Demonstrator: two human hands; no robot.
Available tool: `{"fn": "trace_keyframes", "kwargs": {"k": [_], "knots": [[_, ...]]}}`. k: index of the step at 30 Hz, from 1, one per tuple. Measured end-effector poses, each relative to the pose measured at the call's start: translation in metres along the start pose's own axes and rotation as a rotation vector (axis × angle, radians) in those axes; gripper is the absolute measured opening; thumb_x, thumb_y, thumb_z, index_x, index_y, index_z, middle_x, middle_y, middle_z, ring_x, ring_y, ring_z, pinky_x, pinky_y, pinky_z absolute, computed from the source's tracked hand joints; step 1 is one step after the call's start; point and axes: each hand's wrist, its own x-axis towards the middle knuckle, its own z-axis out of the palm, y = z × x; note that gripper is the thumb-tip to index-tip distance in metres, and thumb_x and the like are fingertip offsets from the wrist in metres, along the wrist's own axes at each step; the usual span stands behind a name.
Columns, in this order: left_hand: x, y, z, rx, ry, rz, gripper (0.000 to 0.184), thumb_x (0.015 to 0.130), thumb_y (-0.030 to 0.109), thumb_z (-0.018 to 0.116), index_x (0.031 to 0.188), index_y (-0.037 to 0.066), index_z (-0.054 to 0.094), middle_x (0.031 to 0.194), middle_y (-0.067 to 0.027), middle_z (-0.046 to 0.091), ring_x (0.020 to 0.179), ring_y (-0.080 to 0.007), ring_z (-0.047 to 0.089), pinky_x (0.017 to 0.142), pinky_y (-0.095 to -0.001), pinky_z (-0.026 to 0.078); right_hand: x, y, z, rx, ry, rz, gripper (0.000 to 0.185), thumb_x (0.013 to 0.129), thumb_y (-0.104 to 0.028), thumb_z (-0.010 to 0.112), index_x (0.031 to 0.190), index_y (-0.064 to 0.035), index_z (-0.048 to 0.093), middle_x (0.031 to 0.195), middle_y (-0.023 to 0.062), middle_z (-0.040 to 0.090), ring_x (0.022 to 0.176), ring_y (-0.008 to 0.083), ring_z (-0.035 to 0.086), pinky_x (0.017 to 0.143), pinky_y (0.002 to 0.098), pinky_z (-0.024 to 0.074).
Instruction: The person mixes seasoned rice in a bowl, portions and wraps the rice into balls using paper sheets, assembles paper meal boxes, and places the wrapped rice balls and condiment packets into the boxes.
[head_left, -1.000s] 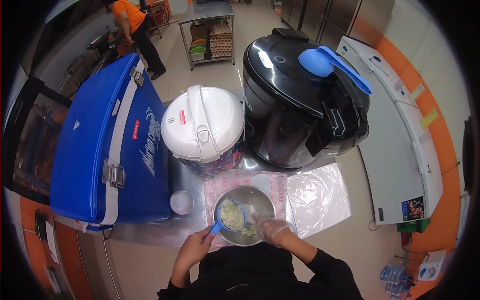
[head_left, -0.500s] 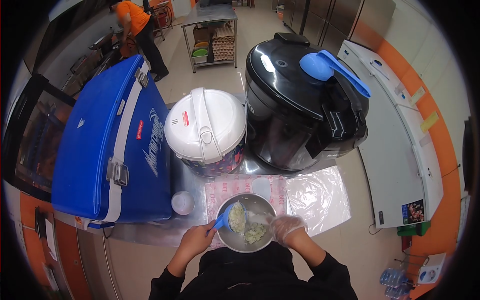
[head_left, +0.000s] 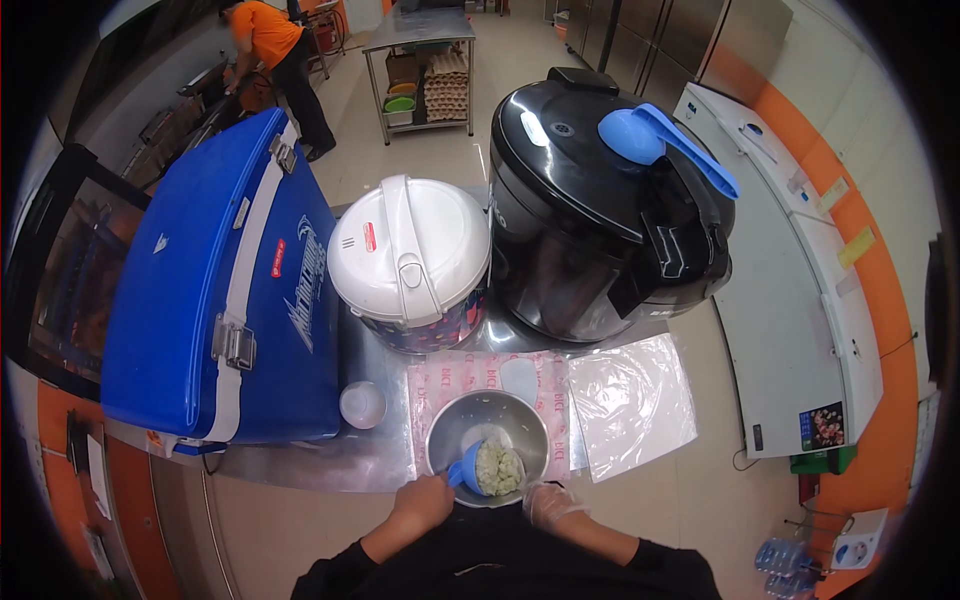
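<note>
A steel bowl stands on pink printed paper at the table's near edge. My left hand is closed round the handle of a blue scoop, which lies low in the bowl. Pale green and white chopped food fills the scoop's mouth and spreads beside it. My right hand, in a clear plastic glove, is at the bowl's right near rim. Its fingers are partly hidden, and I cannot make out whether they grip the rim.
Behind the bowl stand a white-lidded container and a large black cooker with a blue ladle on top. A blue cooler box and small cup are left, clear plastic sheets right. A person stands far back.
The scoop has gone down into the bowl's near part with my left hand. My gloved right hand has moved from over the bowl down to its near right rim.
</note>
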Motion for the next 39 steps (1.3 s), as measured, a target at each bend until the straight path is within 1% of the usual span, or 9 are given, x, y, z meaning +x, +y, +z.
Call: {"fn": "trace_keyframes", "kwargs": {"k": [5, 13, 18, 22, 26, 29, 30, 34, 39], "knots": [[-0.001, 0.000, 0.020, -0.306, -0.059, 0.036, 0.034, 0.090, 0.027, 0.043, 0.105, 0.000, 0.057, 0.082, -0.0277, 0.061, 0.084, -0.0446, 0.059, 0.077, -0.0516, 0.046, -0.006, -0.033, -0.008, 0.388, 0.032, 0.251, 0.039, 0.088, -0.022, 0.045, 0.123, -0.0057, 0.047, 0.096, 0.0230, 0.064, 0.090, 0.0394, 0.063, 0.080, 0.0487, 0.0483], [-0.001, 0.006, 0.018, -0.650, -0.006, -0.081, 0.036, 0.092, 0.028, 0.044, 0.112, 0.001, 0.057, 0.079, -0.0266, 0.061, 0.078, -0.0434, 0.060, 0.070, -0.0460, 0.045, -0.006, -0.057, -0.012, 0.334, 0.076, 0.141, 0.038, 0.089, -0.023, 0.045, 0.123, -0.0066, 0.047, 0.094, 0.0221, 0.064, 0.086, 0.0393, 0.063, 0.077, 0.0490, 0.0483], [-0.006, 0.002, 0.031, -0.765, -0.005, -0.072, 0.037, 0.092, 0.029, 0.046, 0.117, 0.004, 0.056, 0.074, -0.0187, 0.062, 0.066, -0.0286, 0.060, 0.064, -0.0377, 0.045, -0.025, -0.058, -0.024, 0.306, 0.125, 0.089, 0.038, 0.090, -0.024, 0.044, 0.123, -0.0071, 0.047, 0.092, 0.0216, 0.064, 0.084, 0.0392, 0.063, 0.076, 0.0492, 0.0483], [-0.015, 0.002, 0.029, -0.929, -0.012, -0.158, 0.038, 0.092, 0.030, 0.049, 0.117, 0.003, 0.056, 0.075, -0.0114, 0.063, 0.064, -0.0175, 0.058, 0.062, -0.0322, 0.046, -0.050, -0.051, -0.038, 0.335, 0.346, 0.143, 0.037, 0.090, -0.025, 0.044, 0.123, -0.0076, 0.047, 0.091, 0.0212, 0.064, 0.082, 0.0392, 0.063, 0.074, 0.0493, 0.0483], [-0.016, -0.004, 0.045, -0.859, 0.190, -0.097, 0.040, 0.090, 0.031, 0.053, 0.116, 0.001, 0.056, 0.075, -0.0096, 0.064, 0.063, -0.0162, 0.058, 0.063, -0.0305, 0.046, -0.033, -0.016, -0.032, 0.627, 0.798, -0.121, 0.029, 0.094, -0.027, 0.043, 0.104, -0.0044, 0.058, 0.073, 0.0171, 0.059, 0.066, 0.0323, 0.059, 0.059, 0.0378, 0.0467], [-0.018, -0.006, 0.051, -0.908, 0.217, -0.087, 0.040, 0.089, 0.031, 0.057, 0.113, -0.001, 0.058, 0.073, -0.0092, 0.064, 0.063, -0.0133, 0.057, 0.062, -0.0290, 0.046, -0.009, -0.004, -0.002, 0.869, 0.717, -0.235, 0.034, 0.094, -0.030, 0.040, 0.095, -0.0017, 0.059, 0.070, 0.0180, 0.057, 0.065, 0.0342, 0.057, 0.060, 0.0390, 0.0464], [-0.020, -0.007, 0.051, -0.919, 0.225, -0.085, 0.039, 0.088, 0.030, 0.058, 0.111, -0.002, 0.059, 0.072, -0.0090, 0.064, 0.063, -0.0121, 0.056, 0.061, -0.0283, 0.045, -0.014, -0.012, -0.013, 0.596, 0.542, -0.057, 0.041, 0.096, -0.034, 0.036, 0.087, -0.0012, 0.059, 0.069, 0.0188, 0.058, 0.064, 0.0375, 0.058, 0.061, 0.0423, 0.0472], [-0.024, -0.005, 0.050, -0.958, 0.288, -0.027, 0.036, 0.087, 0.028, 0.060, 0.107, -0.002, 0.062, 0.072, -0.0091, 0.064, 0.064, -0.0086, 0.053, 0.059, -0.0257, 0.044, -0.026, -0.047, -0.002, 0.414, 0.593, 0.130, 0.041, 0.095, -0.035, 0.030, 0.085, -0.0079, 0.059, 0.076, 0.0167, 0.063, 0.067, 0.0393, 0.060, 0.062, 0.0500, 0.0479], [-0.024, -0.004, 0.046, -0.989, 0.293, -0.048, 0.036, 0.087, 0.029, 0.060, 0.105, -0.003, 0.062, 0.069, -0.0095, 0.063, 0.060, -0.0093, 0.053, 0.056, -0.0266, 0.043, -0.016, -0.036, 0.001, 0.483, 0.621, -0.026, 0.049, 0.096, -0.039, 0.027, 0.087, -0.0041, 0.060, 0.074, 0.0189, 0.062, 0.070, 0.0386, 0.060, 0.063, 0.0494, 0.0466]]}}
